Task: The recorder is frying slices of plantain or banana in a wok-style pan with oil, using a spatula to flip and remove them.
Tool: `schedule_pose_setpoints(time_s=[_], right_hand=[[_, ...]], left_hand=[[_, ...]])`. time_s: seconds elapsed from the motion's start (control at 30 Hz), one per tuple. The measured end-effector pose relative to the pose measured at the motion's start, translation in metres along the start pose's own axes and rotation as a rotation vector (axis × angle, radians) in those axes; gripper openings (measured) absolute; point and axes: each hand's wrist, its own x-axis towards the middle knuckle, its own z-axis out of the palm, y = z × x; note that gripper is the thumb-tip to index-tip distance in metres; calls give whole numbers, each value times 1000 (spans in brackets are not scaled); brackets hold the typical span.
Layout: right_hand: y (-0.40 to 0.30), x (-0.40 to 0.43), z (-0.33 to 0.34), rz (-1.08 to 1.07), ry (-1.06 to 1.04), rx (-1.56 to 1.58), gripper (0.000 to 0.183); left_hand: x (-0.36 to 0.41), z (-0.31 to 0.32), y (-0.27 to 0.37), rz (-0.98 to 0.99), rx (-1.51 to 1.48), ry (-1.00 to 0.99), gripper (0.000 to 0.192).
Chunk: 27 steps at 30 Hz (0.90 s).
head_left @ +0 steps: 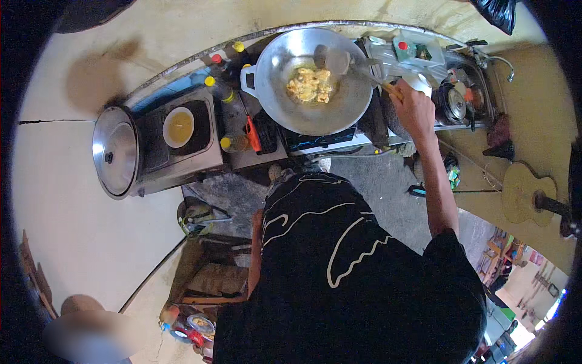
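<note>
My right hand [414, 108] is closed around the wooden handle of a metal spatula [338, 63]. Its broad blade hangs over the right side of a large aluminium wok [291, 120], near the food. Golden fried pieces [310, 85] lie clustered in oil at the bottom of the wok. The wok sits over a black gas stove [318, 140]. Only the forearm of my left arm shows, down beside my black shirt; the left hand itself is hidden behind the shirt.
Left of the wok are yellow-capped bottles [221, 88], an orange-handled lighter [253, 133], a bowl of yellowish liquid [178, 127] and a big round lid [116, 154]. To the right are a plastic container [418, 50], a lidded pot [454, 103] and a sink tap [504, 61].
</note>
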Motion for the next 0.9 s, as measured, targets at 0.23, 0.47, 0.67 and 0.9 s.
schedule_pose_setpoints(time_s=[0.23, 0.47, 0.67, 0.9], right_hand=[[-2, 19, 34, -95, 77, -22, 21], [5, 0, 12, -24, -29, -36, 22], [5, -17, -7, -72, -27, -28, 18], [-1, -9, -3, -49, -31, 5, 21]], left_hand=[[0, -1, 1, -13, -12, -54, 41], [-23, -4, -35, -33, -12, -92, 40], [27, 21, -50, 3, -203, -39, 35], [26, 15, -49, 9, -305, -51, 34]])
